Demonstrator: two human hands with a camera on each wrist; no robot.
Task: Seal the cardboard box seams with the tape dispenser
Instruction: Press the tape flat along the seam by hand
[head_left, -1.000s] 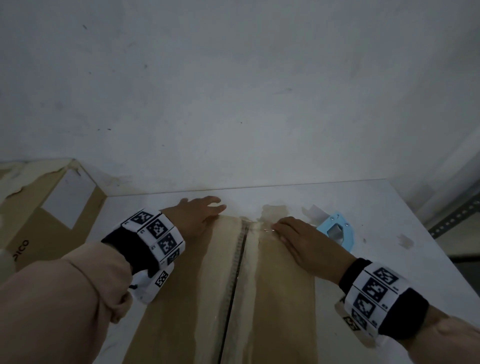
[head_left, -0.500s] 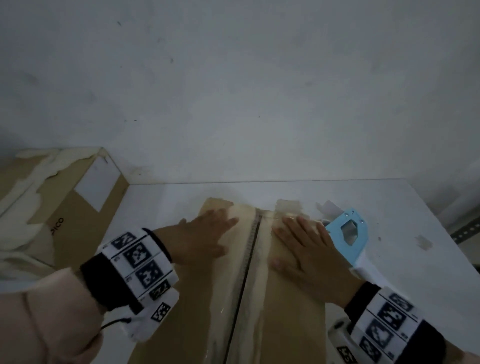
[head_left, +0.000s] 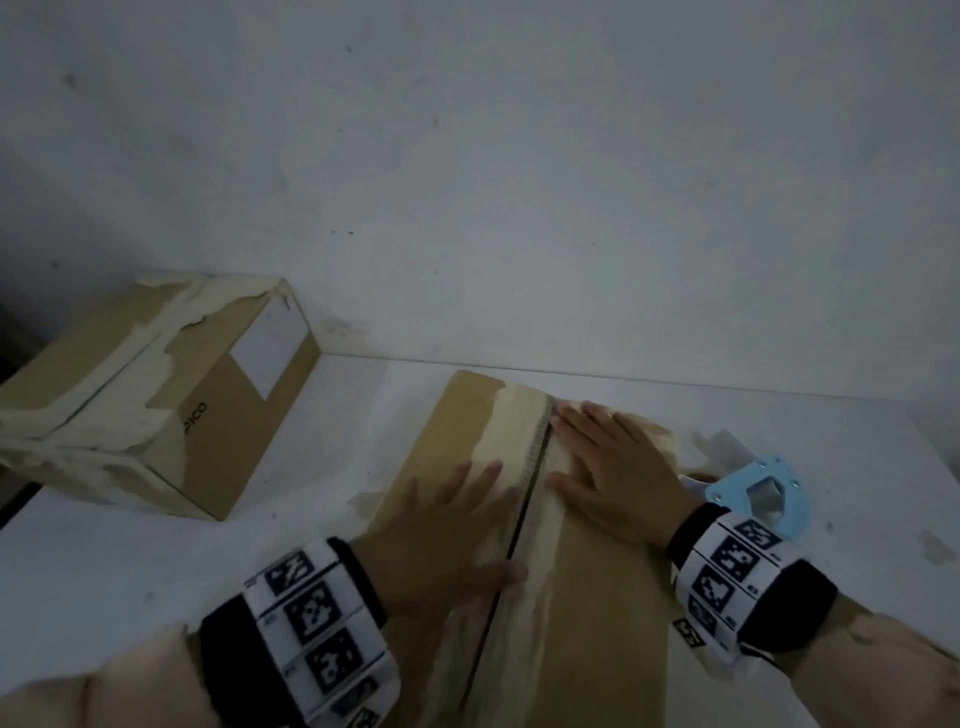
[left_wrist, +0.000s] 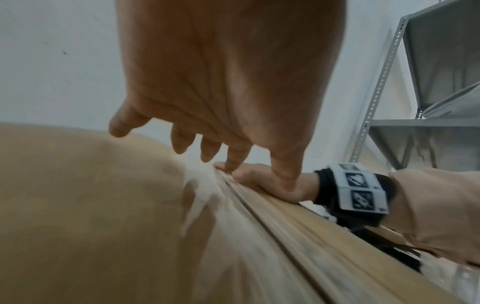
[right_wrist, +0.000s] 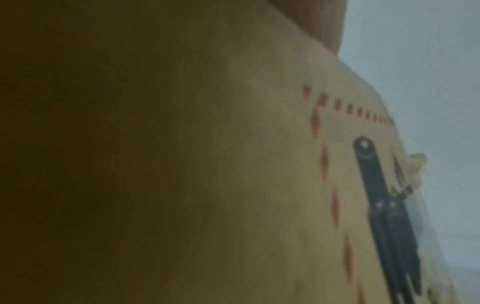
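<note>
Head view: box is seen lower centre on the table. The seam is flanked by the left hand and right hand, both laid flat with straight fingers, nothing gripped. The dispenser lies untouched at right, just beside the box. A second box sits at left.

Left wrist view: the palm is seen spread above the flap.

Right wrist view: only blurred cardboard is shown; grip cannot be told here.

Step judged: flaps pressed shut. The dispenser must be picked up next.
</note>
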